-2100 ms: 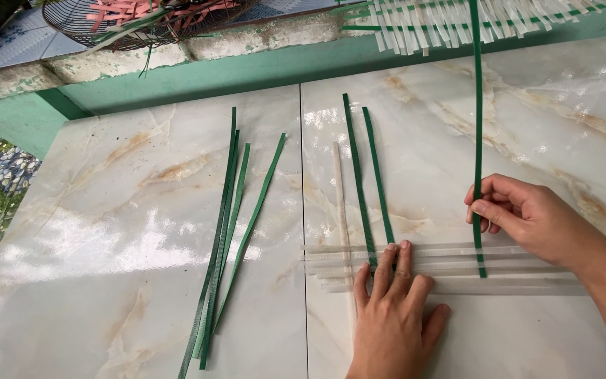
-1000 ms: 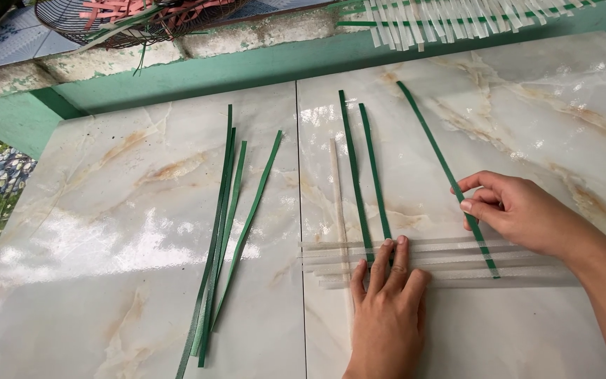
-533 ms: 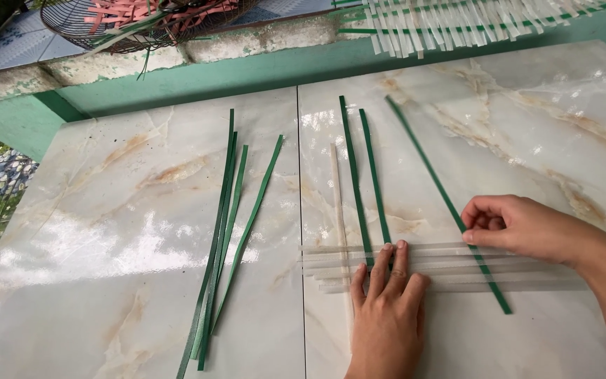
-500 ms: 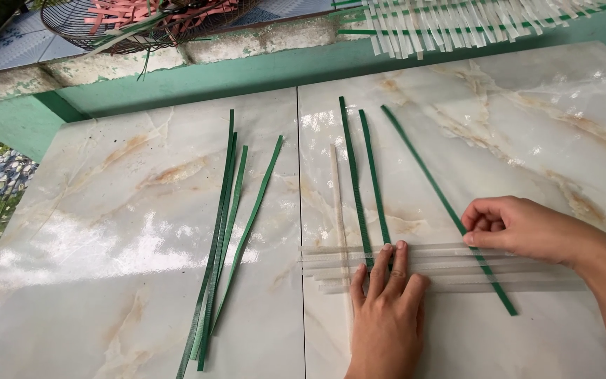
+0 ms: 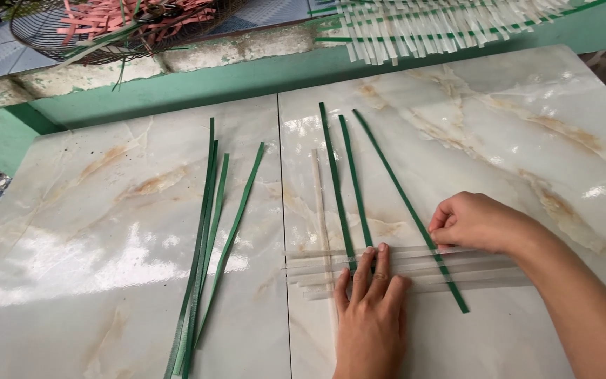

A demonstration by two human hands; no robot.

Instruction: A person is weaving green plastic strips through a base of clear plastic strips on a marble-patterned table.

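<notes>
My left hand (image 5: 372, 309) lies flat, fingers spread, pressing on several pale translucent strips (image 5: 485, 265) that run crosswise on the marble tabletop (image 5: 106, 231). Two green strips (image 5: 345, 182) run lengthwise through them, under my fingertips. My right hand (image 5: 473, 222) pinches a third green strip (image 5: 401, 193) where it crosses the pale strips; this strip slants from the top centre down to the lower right. A single pale strip (image 5: 320, 203) lies lengthwise just left of the green ones.
A loose bundle of several green strips (image 5: 212, 231) lies on the left tile. A woven mat of pale and green strips (image 5: 443, 28) rests at the far edge. A wire basket (image 5: 113, 24) with pink strips stands on the ledge at the back left.
My right hand has brought the third green strip down from upright to lie slanted across the pale strips, closer to the other two. My left hand has stayed pressed in place.
</notes>
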